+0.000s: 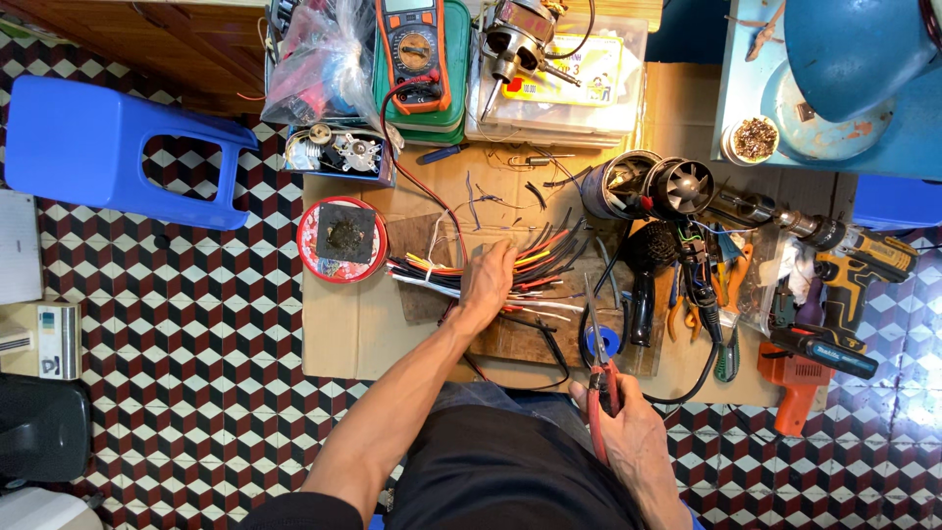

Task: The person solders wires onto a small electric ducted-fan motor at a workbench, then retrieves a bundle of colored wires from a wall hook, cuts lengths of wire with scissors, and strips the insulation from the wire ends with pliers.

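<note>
Wires [535,263] lie under left hand [488,282], scissors [599,365] in right grip [620,412].

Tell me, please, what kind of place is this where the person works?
Probably a small home or shop repair corner for electrical things, set up low over a tiled floor. Signs of it: a multimeter, a bundle of coloured wires under the left hand, and a cordless drill.

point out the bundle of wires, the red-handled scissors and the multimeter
bundle of wires [549,257], head view, on the fanned coloured ends right of the left hand
red-handled scissors [597,344], head view, on the blades above the right hand
multimeter [414,51], head view, on its dial
</note>
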`<state>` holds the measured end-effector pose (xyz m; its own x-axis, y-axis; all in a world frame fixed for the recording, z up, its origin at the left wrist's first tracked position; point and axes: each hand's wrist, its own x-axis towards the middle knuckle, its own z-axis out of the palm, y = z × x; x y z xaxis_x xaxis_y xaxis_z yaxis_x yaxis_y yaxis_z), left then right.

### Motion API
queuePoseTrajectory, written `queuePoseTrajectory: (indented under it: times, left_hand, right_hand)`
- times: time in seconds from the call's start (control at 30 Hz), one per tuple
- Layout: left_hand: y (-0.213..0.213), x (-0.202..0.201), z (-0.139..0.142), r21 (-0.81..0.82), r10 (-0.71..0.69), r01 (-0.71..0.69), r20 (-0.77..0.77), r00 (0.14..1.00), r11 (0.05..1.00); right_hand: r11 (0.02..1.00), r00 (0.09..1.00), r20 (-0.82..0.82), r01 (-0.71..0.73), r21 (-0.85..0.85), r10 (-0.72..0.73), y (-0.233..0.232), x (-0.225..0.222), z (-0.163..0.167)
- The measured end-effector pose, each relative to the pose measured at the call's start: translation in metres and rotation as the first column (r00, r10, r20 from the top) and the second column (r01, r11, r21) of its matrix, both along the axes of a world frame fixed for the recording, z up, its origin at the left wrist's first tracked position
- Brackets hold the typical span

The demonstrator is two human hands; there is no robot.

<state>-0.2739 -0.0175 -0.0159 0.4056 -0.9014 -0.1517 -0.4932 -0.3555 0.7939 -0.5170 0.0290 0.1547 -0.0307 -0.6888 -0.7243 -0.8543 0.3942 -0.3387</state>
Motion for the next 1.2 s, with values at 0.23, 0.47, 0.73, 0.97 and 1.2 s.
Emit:
queuePoseTrajectory:
  times: [0.23,0.47,0.73,0.97,1.2]
  left_hand:
    - [-0.042,0.023,0.003,0.139,-0.225,0.214,0.068,0.972,0.967]
    - [-0.049,0.026,0.013,0.235,-0.345,0.326,0.046,0.937,0.916]
    - [-0.049,0.021,-0.007,0.093,-0.401,0.400,-0.015,0.916,0.912]
    - [-0.029,0.022,-0.001,0.039,-0.238,0.248,-0.165,0.957,0.968]
    - [-0.008,0.021,0.036,0.042,-0.144,0.159,-0.247,0.958,0.986]
  right_hand:
    - [1.000,0.999,-0.028,0.015,-0.012,-0.015,0.001,0.002,0.001]
    - [0.999,0.998,-0.029,0.048,0.014,-0.048,0.001,0.001,0.001]
    - [0.996,0.998,-0.035,0.046,0.073,-0.043,-0.003,0.005,-0.003]
    - [1.000,0.999,-0.042,0.003,0.019,-0.002,-0.004,0.008,-0.004]
    - [0.985,0.976,-0.132,-0.172,0.009,0.171,-0.014,0.027,0.011]
